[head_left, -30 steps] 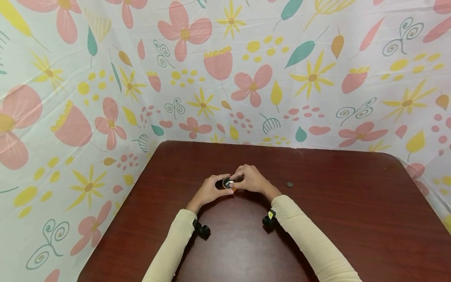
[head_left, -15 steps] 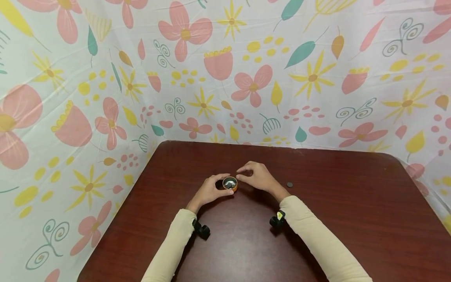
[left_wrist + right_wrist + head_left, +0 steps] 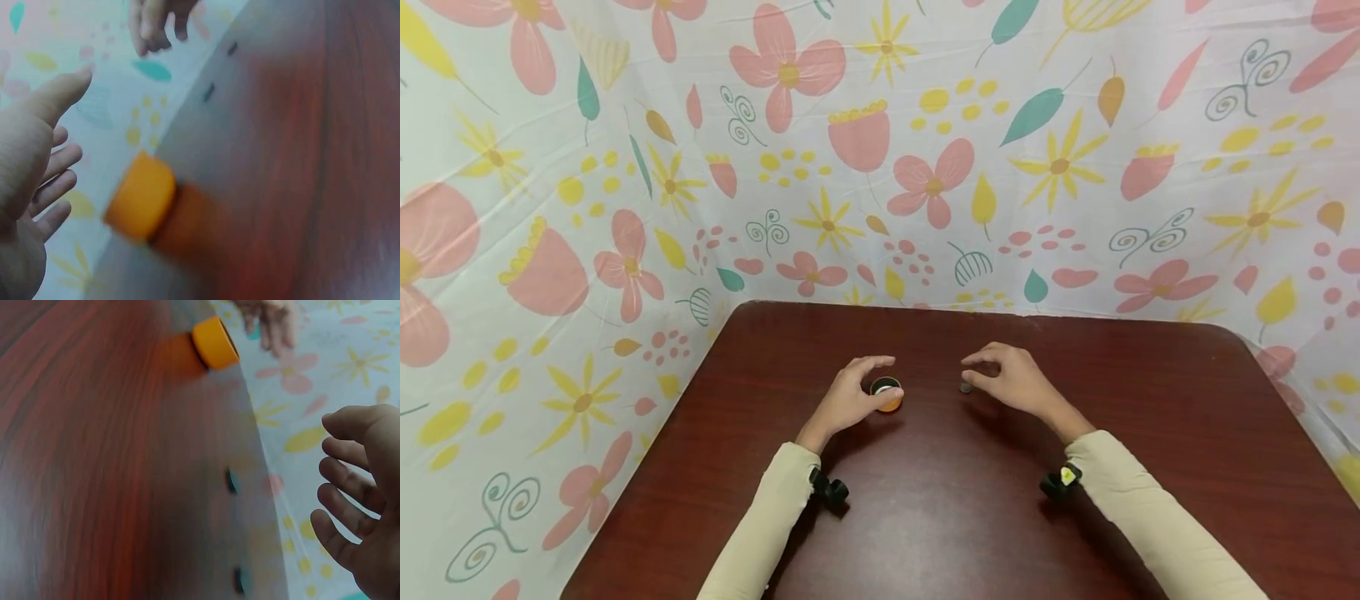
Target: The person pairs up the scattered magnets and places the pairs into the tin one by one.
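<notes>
Head view: a person's two hands work over a dark red-brown wooden table (image 3: 925,517), enclosed on the far and left edges by a white cloth with a floral print (image 3: 865,167).
Left hand (image 3: 848,398): fingers relaxed and spread, curved loosely beside a small round orange cup with a dark inside (image 3: 887,395); the thumb tip lies at the cup's near side, and whether it touches cannot be told.
Orange cup position: upright on the table, about midway between the left and right edges, toward the far edge.
Left wrist view: the orange cup (image 3: 142,197) stands just beside the spread fingers (image 3: 59,181), which do not close round it.
Right hand (image 3: 1011,382): fingers relaxed and apart, holding nothing, well apart from the cup.
Small dark round disc (image 3: 966,387): lies flat on the table just below the right fingertips.
Right wrist view: two small dark discs (image 3: 232,481) lie on the table; the open palm (image 3: 365,506) is above them.
Sleeves: cream fabric covers both forearms (image 3: 760,533).
</notes>
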The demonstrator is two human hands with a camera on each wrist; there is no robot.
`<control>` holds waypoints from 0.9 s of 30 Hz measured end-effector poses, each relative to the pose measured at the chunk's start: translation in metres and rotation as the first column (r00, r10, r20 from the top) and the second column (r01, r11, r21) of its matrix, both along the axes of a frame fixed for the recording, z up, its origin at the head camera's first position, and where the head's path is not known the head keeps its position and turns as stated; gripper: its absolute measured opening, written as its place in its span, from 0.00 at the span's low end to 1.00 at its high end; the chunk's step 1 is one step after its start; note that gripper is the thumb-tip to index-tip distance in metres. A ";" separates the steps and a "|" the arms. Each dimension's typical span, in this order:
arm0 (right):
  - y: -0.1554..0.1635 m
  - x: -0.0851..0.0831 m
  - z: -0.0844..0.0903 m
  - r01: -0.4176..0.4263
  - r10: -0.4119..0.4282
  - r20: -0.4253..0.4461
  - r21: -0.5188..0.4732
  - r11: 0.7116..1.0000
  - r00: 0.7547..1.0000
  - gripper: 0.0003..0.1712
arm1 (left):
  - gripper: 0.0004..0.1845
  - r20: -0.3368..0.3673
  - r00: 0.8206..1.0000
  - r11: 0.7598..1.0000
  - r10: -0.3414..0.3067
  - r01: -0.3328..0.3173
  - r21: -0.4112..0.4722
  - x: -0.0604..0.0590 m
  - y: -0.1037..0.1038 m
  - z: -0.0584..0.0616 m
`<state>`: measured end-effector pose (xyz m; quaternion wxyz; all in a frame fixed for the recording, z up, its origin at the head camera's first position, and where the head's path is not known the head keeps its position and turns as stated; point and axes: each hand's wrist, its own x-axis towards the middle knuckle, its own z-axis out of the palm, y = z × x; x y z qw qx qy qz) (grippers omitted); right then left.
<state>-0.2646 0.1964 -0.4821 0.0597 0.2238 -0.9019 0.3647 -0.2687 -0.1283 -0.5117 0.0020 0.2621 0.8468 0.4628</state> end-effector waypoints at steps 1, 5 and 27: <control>0.007 0.002 0.001 0.011 -0.011 -0.004 0.014 1.000 1.000 0.17 | 0.32 -0.016 1.000 1.000 -0.009 0.009 0.005 0.002 0.005 0.006; 0.032 0.009 0.004 0.054 -0.053 -0.023 0.050 0.997 0.998 0.19 | 0.30 -0.025 0.997 0.997 -0.076 0.076 0.013 0.010 0.025 0.027; 0.076 0.012 -0.033 0.122 -0.126 0.037 0.107 0.987 0.991 0.22 | 0.26 0.007 0.994 0.985 -0.109 0.109 -0.132 -0.004 0.110 -0.016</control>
